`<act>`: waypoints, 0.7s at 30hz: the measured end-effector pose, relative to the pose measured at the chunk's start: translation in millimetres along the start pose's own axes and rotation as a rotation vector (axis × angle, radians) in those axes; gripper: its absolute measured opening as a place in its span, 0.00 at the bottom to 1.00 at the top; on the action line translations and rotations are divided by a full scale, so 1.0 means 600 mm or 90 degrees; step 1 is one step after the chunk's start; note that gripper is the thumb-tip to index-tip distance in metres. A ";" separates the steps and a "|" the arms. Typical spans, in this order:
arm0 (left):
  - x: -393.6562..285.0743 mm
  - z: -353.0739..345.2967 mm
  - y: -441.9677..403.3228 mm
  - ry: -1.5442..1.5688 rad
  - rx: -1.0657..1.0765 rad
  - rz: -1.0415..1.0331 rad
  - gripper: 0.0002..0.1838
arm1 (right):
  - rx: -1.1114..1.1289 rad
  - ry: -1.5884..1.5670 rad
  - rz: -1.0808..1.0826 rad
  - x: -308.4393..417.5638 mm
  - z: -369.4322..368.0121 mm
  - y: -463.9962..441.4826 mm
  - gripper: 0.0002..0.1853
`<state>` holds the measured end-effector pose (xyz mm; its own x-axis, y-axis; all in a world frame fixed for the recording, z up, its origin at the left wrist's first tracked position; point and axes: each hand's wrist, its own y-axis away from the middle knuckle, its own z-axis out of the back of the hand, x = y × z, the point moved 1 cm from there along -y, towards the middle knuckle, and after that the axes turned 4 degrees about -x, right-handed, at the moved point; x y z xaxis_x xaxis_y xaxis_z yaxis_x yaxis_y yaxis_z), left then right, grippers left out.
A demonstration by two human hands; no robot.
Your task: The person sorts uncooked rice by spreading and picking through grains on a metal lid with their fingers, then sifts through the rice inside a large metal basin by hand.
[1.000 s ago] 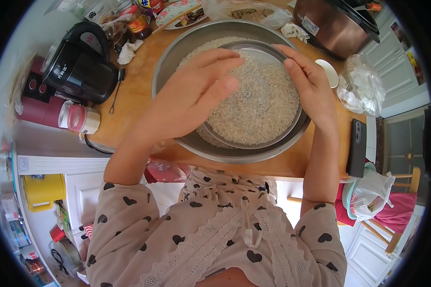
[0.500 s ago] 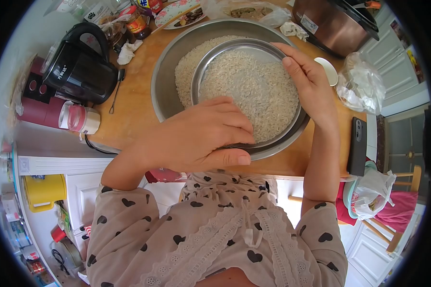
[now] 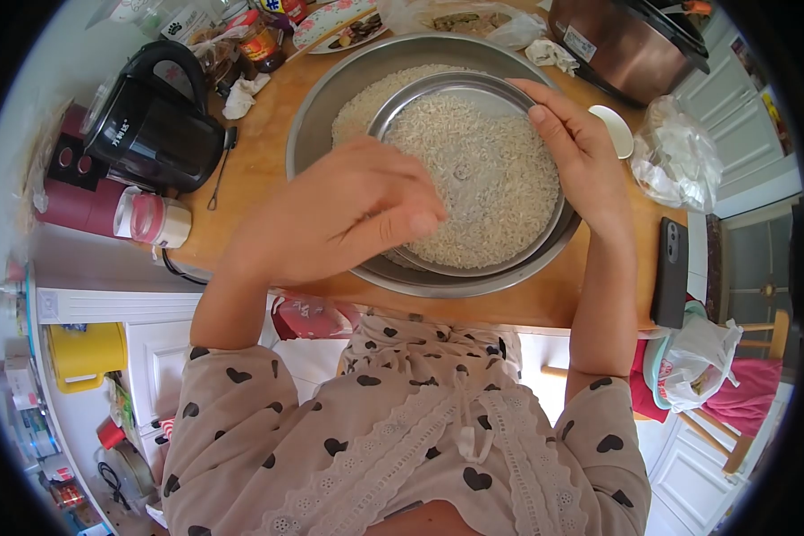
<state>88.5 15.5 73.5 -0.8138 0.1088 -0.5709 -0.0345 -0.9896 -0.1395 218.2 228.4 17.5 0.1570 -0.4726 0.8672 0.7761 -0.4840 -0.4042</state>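
Observation:
A shallow round metal dish [image 3: 545,230] holding white rice grains [image 3: 473,179] is tilted inside a large metal basin [image 3: 317,121]. More rice [image 3: 366,105] lies in the basin behind the dish. My right hand [image 3: 588,161] grips the dish's right rim, thumb on the inner side and fingers outside. Above the dish's left edge hovers my left hand [image 3: 353,210], fingers curled towards the thumb and slightly blurred. Whatever its fingertips may hold is hidden.
A black electric kettle [image 3: 156,129] and a pink-and-white jar [image 3: 156,220] stand on the left of the wooden table [image 3: 250,147]. At the right are a rice cooker [image 3: 630,49], a crumpled plastic bag [image 3: 677,159] and a phone [image 3: 670,272]. A patterned plate [image 3: 317,34] sits behind.
My left hand has lifted away from the rice and moved left and up, its fingers curling in. My right hand keeps its hold on the dish's rim.

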 end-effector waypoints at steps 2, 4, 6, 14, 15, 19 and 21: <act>0.010 -0.013 0.000 0.036 0.041 -0.010 0.21 | -0.002 -0.004 0.002 0.001 -0.001 0.001 0.15; 0.012 -0.015 -0.003 -0.034 -0.029 0.002 0.21 | -0.010 -0.006 0.005 -0.001 -0.001 0.000 0.15; 0.019 -0.017 -0.005 -0.091 -0.100 0.006 0.21 | -0.008 0.000 0.007 -0.003 -0.001 0.000 0.15; 0.002 -0.036 -0.021 0.102 0.034 -0.081 0.24 | 0.002 -0.016 -0.007 0.004 -0.001 0.001 0.15; -0.005 -0.046 -0.021 0.129 0.091 -0.101 0.24 | 0.005 -0.017 -0.007 0.006 -0.001 0.001 0.15; -0.008 -0.072 -0.029 0.175 0.112 -0.110 0.27 | 0.005 -0.011 -0.016 0.006 -0.001 0.001 0.15; -0.006 -0.075 -0.031 0.186 0.059 -0.094 0.28 | -0.001 -0.014 -0.019 0.007 -0.003 0.002 0.15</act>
<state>118.3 37.6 42.0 -0.5955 0.2612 -0.7597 -0.2037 -0.9639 -0.1717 219.0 224.5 20.2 0.1464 -0.4416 0.8852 0.7797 -0.4991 -0.3780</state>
